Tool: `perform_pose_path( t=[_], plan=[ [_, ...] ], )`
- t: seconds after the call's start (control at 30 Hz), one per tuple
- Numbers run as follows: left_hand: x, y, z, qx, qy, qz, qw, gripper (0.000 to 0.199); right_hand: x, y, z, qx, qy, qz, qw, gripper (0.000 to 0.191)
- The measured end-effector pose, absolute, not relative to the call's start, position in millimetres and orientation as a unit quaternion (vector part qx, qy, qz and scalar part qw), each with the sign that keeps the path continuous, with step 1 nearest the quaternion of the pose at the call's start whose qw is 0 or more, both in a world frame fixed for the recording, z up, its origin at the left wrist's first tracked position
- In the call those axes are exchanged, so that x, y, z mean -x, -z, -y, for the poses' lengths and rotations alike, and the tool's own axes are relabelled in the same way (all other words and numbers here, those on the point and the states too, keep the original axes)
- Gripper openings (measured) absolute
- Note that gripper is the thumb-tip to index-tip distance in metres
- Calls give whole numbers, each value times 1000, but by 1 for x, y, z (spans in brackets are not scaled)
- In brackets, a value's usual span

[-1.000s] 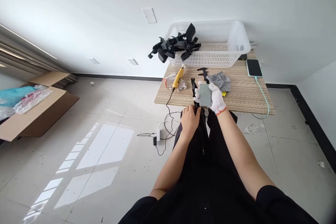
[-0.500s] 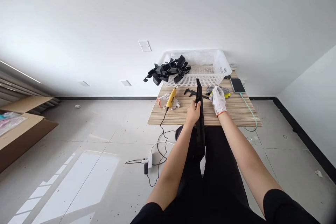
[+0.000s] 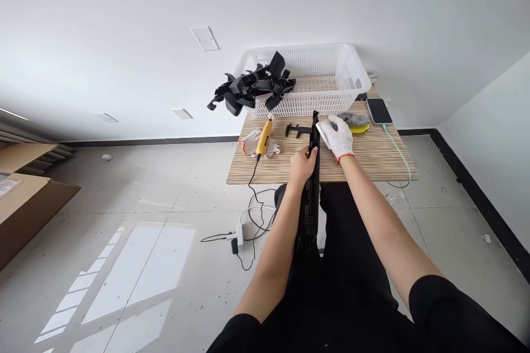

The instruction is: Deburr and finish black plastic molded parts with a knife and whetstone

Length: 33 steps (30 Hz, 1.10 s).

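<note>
Workpiece and bare left hand [image 3: 301, 166], person's own view. The fingers and thumb are clamped on a long black plastic part [image 3: 313, 182], which runs from above the front of the wood-grain tabletop [image 3: 372, 162] down past its edge, between the person's legs. The right hand [image 3: 338, 138], in a white knit glove with an orange cuff, is just beside the part's upper end, fingers curled; a pale flat edge shows at the fingertips, but whether it is a held item or glove fabric cannot be told.

Extent of work: one part is in hand; other black plastic parts [image 3: 254, 84] lie heaped at the left end of the white slotted basket [image 3: 318, 47], some overhanging its rim. Whether either the held part or the heap is finished cannot be judged.

Nearby: black caliper [image 3: 298, 130]; yellow corded handheld tool [image 3: 264, 139] resting on a white glove [image 3: 251, 141]; grey fabric [image 3: 355, 118] by a yellow item [image 3: 359, 129]; phone [image 3: 379, 111] with a green cable [image 3: 401, 153].

Markings: dark label on the yellow tool, too small to read; no brand legible elsewhere.
</note>
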<state>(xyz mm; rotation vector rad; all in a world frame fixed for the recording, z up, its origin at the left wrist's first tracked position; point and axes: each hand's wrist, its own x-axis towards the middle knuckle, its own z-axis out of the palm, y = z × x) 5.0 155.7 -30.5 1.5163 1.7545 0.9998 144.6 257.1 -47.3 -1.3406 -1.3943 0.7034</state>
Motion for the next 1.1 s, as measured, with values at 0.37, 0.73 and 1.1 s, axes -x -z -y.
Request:
perform_pose_path(
  t=[0.37,0.73,1.1],
  plan=[
    [-5,29,-157,-558,-397,-651,329,45,-144,45,-255,556,-283,578,526,36],
    [0,35,-162,-534,-411,-677,298,41,-140,38,-235,537,-201,764,296,78],
    [-2,38,-160,-523,-433,-679,279,44,-146,36,-214,532,-288,695,389,69]
  ],
)
